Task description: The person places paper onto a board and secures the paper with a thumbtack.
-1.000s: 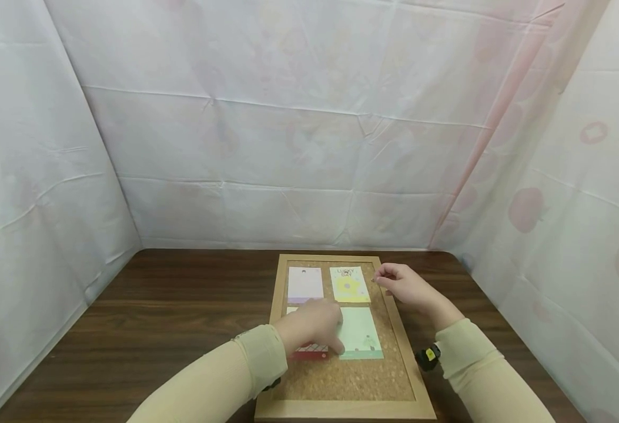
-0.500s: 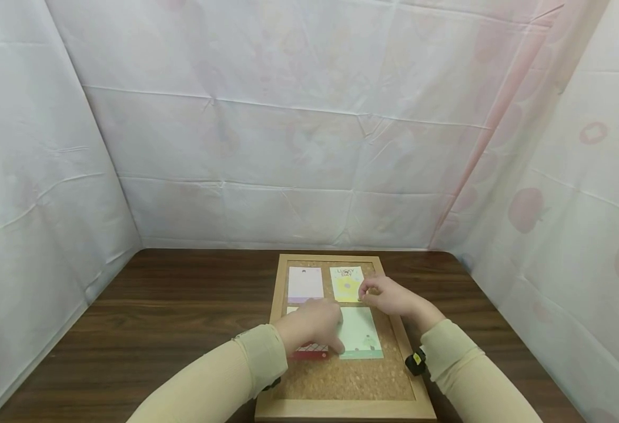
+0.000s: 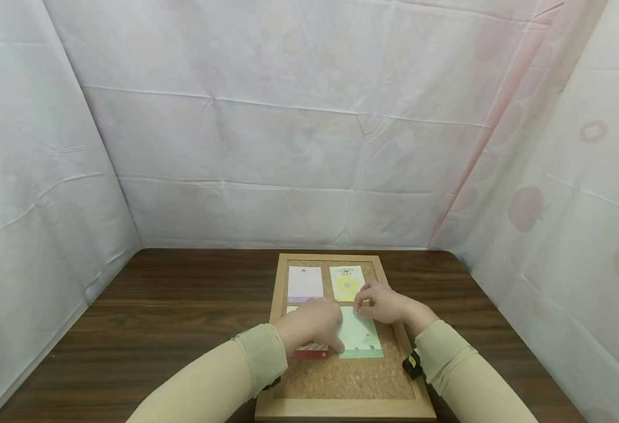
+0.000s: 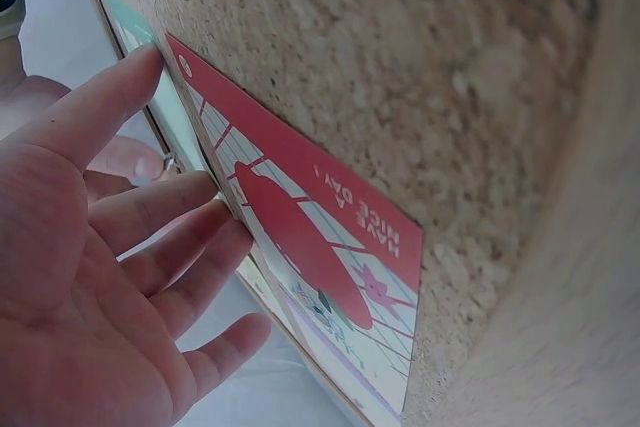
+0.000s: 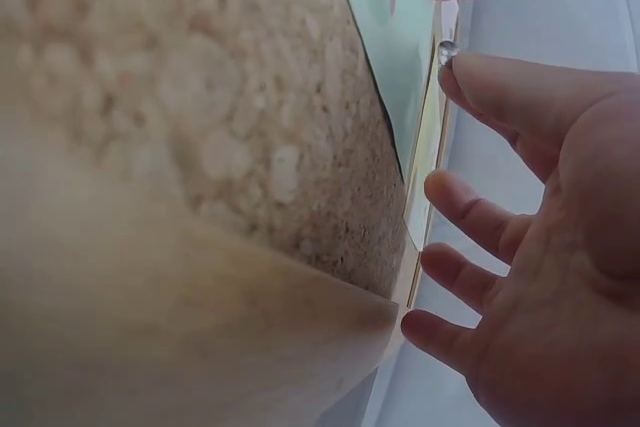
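Note:
My left hand point(image 3: 313, 322) lies over the red-edged card point(image 4: 300, 217) and reaches the left edge of the mint green card point(image 3: 361, 336), its fingers extended and touching the paper. At the upper edge of the green card, my right hand point(image 3: 385, 303) pinches a small shiny thumbtack point(image 5: 447, 49) between thumb and index finger; its other fingers are loosely bent. Both cards lie flat on a wood-framed corkboard point(image 3: 346, 380). Most of the red-edged card is hidden under the left hand in the head view.
Further up the board are a white and purple card point(image 3: 305, 283) and a yellow "Lucky Day" card point(image 3: 347, 284), each with a dark tack near its top. The board lies on a dark wooden table point(image 3: 193, 311), with pale curtains point(image 3: 288, 147) around it.
My right hand has moved left and down from the board's right edge, past the yellow card, to the top of the green card, still pinching the thumbtack. The left hand stays put.

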The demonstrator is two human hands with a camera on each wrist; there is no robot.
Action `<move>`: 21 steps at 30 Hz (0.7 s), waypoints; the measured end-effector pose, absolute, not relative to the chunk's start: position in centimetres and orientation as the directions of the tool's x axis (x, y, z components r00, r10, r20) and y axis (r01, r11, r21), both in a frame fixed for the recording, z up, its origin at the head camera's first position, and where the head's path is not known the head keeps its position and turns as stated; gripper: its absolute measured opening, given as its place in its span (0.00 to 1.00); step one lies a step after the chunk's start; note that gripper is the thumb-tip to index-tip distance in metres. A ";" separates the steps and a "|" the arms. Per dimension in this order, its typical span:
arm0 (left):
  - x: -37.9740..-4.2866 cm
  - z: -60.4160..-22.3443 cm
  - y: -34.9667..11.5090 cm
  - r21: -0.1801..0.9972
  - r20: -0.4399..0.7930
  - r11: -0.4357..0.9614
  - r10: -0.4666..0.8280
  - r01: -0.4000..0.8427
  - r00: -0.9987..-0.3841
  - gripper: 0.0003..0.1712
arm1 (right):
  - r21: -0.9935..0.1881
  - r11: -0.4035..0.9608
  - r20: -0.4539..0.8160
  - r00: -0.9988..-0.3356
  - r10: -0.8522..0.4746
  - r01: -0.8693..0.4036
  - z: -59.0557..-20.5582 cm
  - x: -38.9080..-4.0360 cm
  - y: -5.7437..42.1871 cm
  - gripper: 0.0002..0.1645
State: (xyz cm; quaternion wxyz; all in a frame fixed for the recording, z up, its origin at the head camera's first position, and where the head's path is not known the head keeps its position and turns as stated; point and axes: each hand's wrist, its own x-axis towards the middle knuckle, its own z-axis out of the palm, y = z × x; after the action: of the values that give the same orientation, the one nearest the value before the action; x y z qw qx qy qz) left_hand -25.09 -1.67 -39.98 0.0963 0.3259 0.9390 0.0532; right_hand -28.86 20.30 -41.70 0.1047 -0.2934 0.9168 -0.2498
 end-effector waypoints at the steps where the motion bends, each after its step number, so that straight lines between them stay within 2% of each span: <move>1: -25.1 -40.0 -1.7 0.165 -0.146 0.782 0.622 0.601 -0.769 0.23 | -0.511 0.704 -0.048 -0.801 -0.597 -0.494 -41.6 -28.8 20.2 0.07; 14: -25.1 -39.9 -1.7 0.147 -0.145 0.781 0.623 0.606 -0.768 0.24 | -0.445 0.759 -0.122 -0.808 -0.577 -0.475 -40.8 -28.6 19.3 0.07; 21: -25.0 -39.9 -1.6 0.151 -0.150 0.784 0.620 0.602 -0.770 0.22 | -0.410 0.756 -0.126 -0.789 -0.601 -0.511 -40.9 -29.0 19.1 0.07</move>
State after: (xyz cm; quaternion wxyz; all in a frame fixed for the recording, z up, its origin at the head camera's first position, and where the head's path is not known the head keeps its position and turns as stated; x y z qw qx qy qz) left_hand -25.04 -1.62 -39.94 0.0961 0.3253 0.9395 0.0472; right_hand -28.99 19.11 -40.92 0.1258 -0.2994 0.9285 -0.1803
